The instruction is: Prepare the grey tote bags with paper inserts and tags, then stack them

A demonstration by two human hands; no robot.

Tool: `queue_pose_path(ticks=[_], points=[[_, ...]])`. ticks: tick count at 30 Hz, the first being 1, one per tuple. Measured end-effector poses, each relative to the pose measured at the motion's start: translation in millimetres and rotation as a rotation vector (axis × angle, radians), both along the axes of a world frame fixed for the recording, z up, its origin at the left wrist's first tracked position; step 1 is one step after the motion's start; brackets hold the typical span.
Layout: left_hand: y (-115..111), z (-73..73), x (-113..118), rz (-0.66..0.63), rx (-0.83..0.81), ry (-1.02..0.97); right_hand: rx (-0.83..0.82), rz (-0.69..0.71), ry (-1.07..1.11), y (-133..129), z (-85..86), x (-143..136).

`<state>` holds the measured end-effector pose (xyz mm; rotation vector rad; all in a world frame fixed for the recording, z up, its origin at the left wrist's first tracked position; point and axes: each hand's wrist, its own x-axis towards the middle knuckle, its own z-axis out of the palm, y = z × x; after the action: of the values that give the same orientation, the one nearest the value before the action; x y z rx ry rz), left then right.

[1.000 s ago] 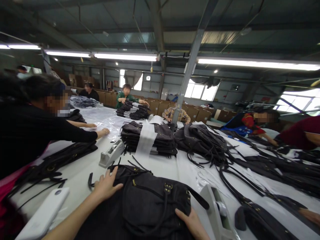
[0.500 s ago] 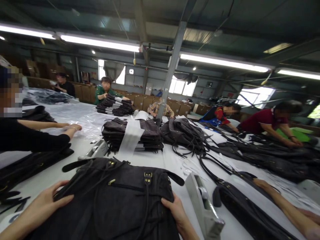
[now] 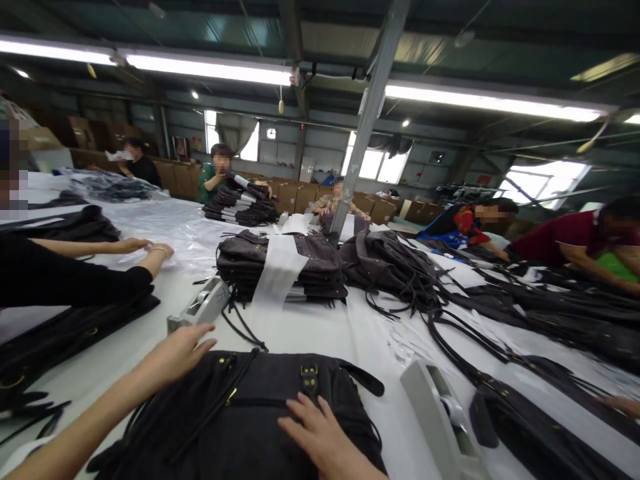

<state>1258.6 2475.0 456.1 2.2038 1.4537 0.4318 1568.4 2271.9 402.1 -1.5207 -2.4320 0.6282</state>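
hands flat on unlabelled dark bag.

A bag lies on the table, tape dispenser to its right, bag stack behind.

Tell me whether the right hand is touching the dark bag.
Touching. The head view shows the right hand lying flat, fingers spread, on the dark bag.

Both forearms reach forward, left hand and right hand flat (fingers spread, palms down).
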Motion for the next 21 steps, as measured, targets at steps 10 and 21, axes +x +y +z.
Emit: queue_pose_path(ticks=[10, 21], points=[[48.0, -53.5, 95.1, -0.468, -0.264, 0.135, 0.015, 0.041, -0.137, 23.8, -6.9, -10.9], [-13.6, -26.0, 89.3, -0.519, 0.213, 0.313, -0.068, -0.387, 0.059, 141.9, 50.4, 45.4]])
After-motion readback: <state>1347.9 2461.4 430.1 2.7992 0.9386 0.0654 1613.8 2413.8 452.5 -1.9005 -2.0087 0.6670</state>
